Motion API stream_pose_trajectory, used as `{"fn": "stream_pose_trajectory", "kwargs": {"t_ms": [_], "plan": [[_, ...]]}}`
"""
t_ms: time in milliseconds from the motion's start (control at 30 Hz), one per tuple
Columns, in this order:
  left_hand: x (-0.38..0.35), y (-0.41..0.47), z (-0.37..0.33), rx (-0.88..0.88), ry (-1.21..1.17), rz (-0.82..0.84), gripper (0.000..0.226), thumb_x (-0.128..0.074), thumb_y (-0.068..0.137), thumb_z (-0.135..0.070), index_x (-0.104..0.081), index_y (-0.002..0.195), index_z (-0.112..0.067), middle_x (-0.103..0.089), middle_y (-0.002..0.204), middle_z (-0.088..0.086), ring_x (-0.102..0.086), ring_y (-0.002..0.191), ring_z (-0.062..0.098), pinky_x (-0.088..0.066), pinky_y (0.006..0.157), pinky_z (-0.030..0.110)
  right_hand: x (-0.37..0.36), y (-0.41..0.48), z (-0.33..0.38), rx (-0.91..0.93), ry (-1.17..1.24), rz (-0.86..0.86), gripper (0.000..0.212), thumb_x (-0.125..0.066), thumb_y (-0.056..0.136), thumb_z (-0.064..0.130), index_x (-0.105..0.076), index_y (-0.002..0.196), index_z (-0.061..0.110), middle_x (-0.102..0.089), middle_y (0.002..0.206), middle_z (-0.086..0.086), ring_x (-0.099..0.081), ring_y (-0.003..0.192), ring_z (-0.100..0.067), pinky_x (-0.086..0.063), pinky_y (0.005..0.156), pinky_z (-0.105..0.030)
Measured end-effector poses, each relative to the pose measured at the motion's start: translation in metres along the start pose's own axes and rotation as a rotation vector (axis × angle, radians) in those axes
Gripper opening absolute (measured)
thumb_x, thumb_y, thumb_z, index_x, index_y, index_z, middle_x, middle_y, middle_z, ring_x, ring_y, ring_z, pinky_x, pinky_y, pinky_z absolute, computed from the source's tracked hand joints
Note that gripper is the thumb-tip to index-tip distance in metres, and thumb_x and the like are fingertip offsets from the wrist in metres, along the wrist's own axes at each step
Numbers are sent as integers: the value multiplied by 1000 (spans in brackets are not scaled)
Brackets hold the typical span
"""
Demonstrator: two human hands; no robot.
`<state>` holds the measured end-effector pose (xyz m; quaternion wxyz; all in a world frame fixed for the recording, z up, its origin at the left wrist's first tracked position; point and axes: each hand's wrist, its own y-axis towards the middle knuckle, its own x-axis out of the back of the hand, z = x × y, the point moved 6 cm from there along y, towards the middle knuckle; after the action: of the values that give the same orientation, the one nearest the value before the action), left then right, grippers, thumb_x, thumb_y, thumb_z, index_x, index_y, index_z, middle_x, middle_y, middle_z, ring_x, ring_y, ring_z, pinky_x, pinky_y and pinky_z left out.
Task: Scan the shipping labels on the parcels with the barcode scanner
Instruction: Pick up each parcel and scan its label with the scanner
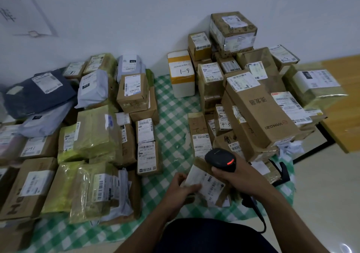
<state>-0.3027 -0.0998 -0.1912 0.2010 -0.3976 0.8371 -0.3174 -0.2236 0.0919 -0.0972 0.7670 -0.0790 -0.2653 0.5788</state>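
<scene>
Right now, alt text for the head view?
A person's right-hand grip holds a black handheld barcode scanner, red light on, over the white shipping label of a small brown cardboard parcel held by the left-hand grip. Other labelled parcels are heaped either side on a green-and-white checked cloth.

Bare forearms [282,210] and a dark navy garment [210,237] below.

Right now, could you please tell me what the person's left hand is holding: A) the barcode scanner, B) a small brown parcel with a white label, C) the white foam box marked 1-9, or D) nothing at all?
B: the left hand grips the small parcel at the edge of its white label, while the right hand holds the barcode scanner just above it.
</scene>
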Motion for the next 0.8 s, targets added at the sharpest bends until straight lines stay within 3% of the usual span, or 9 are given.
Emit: {"fn": "stream_pose_trajectory", "kwargs": {"t_ms": [133, 233, 300, 367, 467, 600, 700, 800], "plan": [[5, -5, -12, -28, -23, 69, 33, -76, 91, -16, -46, 105, -13, -71, 119, 9, -73, 99, 23, -57, 74, 31, 1, 8, 11, 37, 46, -30, 48, -79, 90, 38, -58, 132, 45, -69, 124, 25, -62, 115, 7, -51, 99, -26], [7, -12, -31, -108, -198, 36, 46, -73, 93, -13, -50, 127, -34, -74, 120, 13, -75, 99, 29, -59, 76, 36, 8, 12, 18, 67, 124, -192, 51, -79, 89, 38, -53, 132, 37, -65, 121, 20, -63, 107, 3, -50, 86, -21], [9, -17, -43, -154, -349, -19, 63, -73, 90, -16, -47, 138, -47, -76, 118, 10, -75, 102, 29, -60, 77, 37, 12, 12, 19, 33, 171, -278, 59, -79, 86, 45, -48, 135, 37, -64, 121, 16, -65, 104, -4, -55, 86, -30], [9, -17, -51, -187, -458, -43, 67, -73, 85, -21, -47, 142, -43, -76, 119, 8, -74, 105, 29, -61, 80, 39, 12, 14, 17, 13, 192, -298, 63, -80, 84, 49, -48, 137, 36, -65, 120, 15, -67, 104, -10, -59, 90, -43], [6, -18, -59, -216, -482, -47, 62, -73, 87, -17, -51, 141, -35, -75, 120, 9, -73, 107, 28, -60, 88, 45, 13, 14, 23, 29, 227, -302, 56, -78, 88, 43, -51, 135, 33, -66, 115, 13, -67, 98, -7, -57, 81, -33], [5, -21, -74, -357, -49, -64, 69, -79, 87, -7, -47, 132, -49, -68, 130, 3, -70, 111, 10, -60, 90, 35, 12, 17, 28, 77, 167, -286, 58, -80, 86, 44, -51, 136, 36, -62, 123, 14, -60, 111, -1, -48, 82, -24], [1, -24, -87, -464, 298, -2, 95, -87, 82, -25, -26, 146, -58, -59, 135, -18, -62, 117, -2, -53, 99, 25, 15, 18, 32, 100, 159, -301, 57, -81, 86, 39, -50, 134, 38, -62, 121, 18, -58, 112, 4, -47, 84, -22], [-2, -29, -98, -551, 576, 35, 79, -85, 84, -40, -36, 143, -57, -54, 135, -29, -55, 119, -11, -49, 98, 16, 19, 19, 42, 127, 163, -293, 55, -81, 87, 34, -49, 132, 37, -63, 118, 22, -58, 108, 9, -46, 80, -16]]}}
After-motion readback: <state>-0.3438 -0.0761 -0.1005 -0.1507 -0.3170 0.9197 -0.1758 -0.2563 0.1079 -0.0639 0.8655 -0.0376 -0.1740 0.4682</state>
